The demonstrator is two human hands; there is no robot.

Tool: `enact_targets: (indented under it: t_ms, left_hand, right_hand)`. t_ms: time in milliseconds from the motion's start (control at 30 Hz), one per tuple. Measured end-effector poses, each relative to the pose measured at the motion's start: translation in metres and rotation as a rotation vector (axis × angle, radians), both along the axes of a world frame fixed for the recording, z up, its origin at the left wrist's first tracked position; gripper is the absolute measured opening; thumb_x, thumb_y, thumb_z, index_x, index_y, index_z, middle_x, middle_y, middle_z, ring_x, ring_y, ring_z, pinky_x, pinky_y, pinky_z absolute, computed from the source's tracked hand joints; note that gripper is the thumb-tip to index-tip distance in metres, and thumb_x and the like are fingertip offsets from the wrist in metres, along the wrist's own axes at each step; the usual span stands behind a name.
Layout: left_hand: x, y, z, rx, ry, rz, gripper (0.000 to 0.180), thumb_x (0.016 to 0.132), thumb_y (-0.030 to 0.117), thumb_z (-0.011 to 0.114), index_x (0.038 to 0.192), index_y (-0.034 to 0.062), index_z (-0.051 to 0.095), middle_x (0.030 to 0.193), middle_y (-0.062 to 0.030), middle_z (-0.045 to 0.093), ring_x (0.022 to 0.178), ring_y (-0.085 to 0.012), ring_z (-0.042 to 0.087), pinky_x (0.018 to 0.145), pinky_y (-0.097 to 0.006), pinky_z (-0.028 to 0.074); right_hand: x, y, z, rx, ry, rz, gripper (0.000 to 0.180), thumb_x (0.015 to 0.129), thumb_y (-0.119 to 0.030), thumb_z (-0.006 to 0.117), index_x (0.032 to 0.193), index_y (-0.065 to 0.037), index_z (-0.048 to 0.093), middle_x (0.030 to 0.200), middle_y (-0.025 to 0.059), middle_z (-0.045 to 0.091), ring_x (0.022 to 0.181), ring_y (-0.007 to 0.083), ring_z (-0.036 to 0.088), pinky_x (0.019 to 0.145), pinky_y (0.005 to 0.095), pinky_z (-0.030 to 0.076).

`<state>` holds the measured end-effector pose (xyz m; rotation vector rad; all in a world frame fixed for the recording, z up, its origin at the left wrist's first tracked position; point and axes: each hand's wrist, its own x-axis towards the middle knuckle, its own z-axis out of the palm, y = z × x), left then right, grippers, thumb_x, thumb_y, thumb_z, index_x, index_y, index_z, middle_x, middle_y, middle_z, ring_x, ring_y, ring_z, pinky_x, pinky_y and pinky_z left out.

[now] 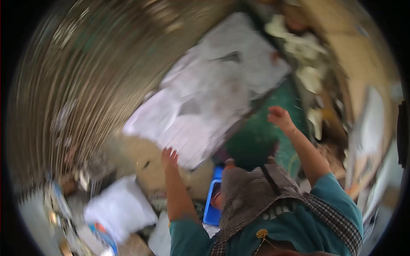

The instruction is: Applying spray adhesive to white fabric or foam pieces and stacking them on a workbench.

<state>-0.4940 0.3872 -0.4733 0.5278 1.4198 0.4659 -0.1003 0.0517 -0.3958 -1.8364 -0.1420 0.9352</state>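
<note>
- A big white sheet (205, 98), crumpled and blurred, spreads across the middle of the scene, running far and to the right; a green surface (256, 136) lies under its right edge
- The left hand (169, 157) touches the sheet's near edge, fingers spread
- The right hand (279, 117) hovers just right of the sheet, fingers loosely curled, holding nothing
- A blue crate (212, 205) sits near, between the forearms; a white bag (119, 209) lies near left

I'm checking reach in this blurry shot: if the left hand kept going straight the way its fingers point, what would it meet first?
The left hand points up at the pale sheet stack, seemingly already touching its near edge. Blur hides the exact contact.
</note>
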Motion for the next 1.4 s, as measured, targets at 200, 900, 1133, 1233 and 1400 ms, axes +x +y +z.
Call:
enact_targets:
  t_ms: [200, 900, 1133, 1233, 1400]
  left_hand:
    - [0.210, -0.143, 0.048, -0.120, -0.157, -0.370, 0.061, 0.076, 0.017, 0.059, 0.130, 0.0097, 0.033, 0.117, -0.0094, 0.049, 0.102, -0.0294, 0.051, 0.086, -0.039, 0.042]
    - [0.446, -0.591, 0.225, -0.169, -0.705, -1.299, 0.041, 0.078, 0.002, 0.056, 0.118, 0.0003, 0.045, 0.102, -0.0096, 0.056, 0.090, -0.0177, 0.056, 0.078, -0.027, 0.046]
    - [0.416, -0.548, 0.189, -0.026, -0.610, -0.933, 0.046, 0.075, -0.005, 0.053, 0.120, -0.0006, 0.042, 0.109, -0.0084, 0.053, 0.099, -0.0188, 0.052, 0.086, -0.030, 0.042]
    - [0.420, -0.552, 0.186, -0.108, -0.601, -0.930, 0.044, 0.074, -0.005, 0.052, 0.117, -0.0010, 0.043, 0.109, -0.0085, 0.052, 0.099, -0.0187, 0.052, 0.088, -0.031, 0.041]
    - [0.419, -0.535, 0.185, -0.322, -0.637, -0.853, 0.040, 0.072, -0.004, 0.053, 0.111, -0.0019, 0.050, 0.102, -0.0106, 0.058, 0.093, -0.0220, 0.057, 0.083, -0.034, 0.045]
  right_hand:
    - [0.113, -0.256, 0.140, -0.749, -1.130, -0.337, 0.027, 0.072, -0.018, 0.065, 0.093, -0.005, 0.057, 0.083, 0.0108, 0.057, 0.081, 0.0270, 0.055, 0.072, 0.0355, 0.046]
    - [0.128, -0.391, 0.187, -0.411, -0.737, -0.256, 0.023, 0.072, -0.024, 0.065, 0.066, -0.004, 0.056, 0.061, 0.0120, 0.057, 0.053, 0.0296, 0.054, 0.051, 0.0373, 0.043]
    - [0.188, -0.436, 0.214, -0.404, -0.852, -0.634, 0.025, 0.080, -0.021, 0.063, 0.098, -0.004, 0.062, 0.080, 0.0082, 0.065, 0.073, 0.0171, 0.059, 0.070, 0.0299, 0.047]
    - [0.240, -0.605, 0.167, -0.963, -0.920, -0.905, 0.056, 0.072, -0.031, 0.066, 0.116, -0.003, 0.050, 0.114, 0.0228, 0.053, 0.105, 0.0335, 0.052, 0.089, 0.0392, 0.042]
    - [0.257, -0.689, 0.157, -1.381, -0.915, -0.208, 0.032, 0.074, -0.023, 0.050, 0.081, 0.005, 0.063, 0.082, 0.0247, 0.062, 0.077, 0.0354, 0.061, 0.067, 0.0433, 0.048]
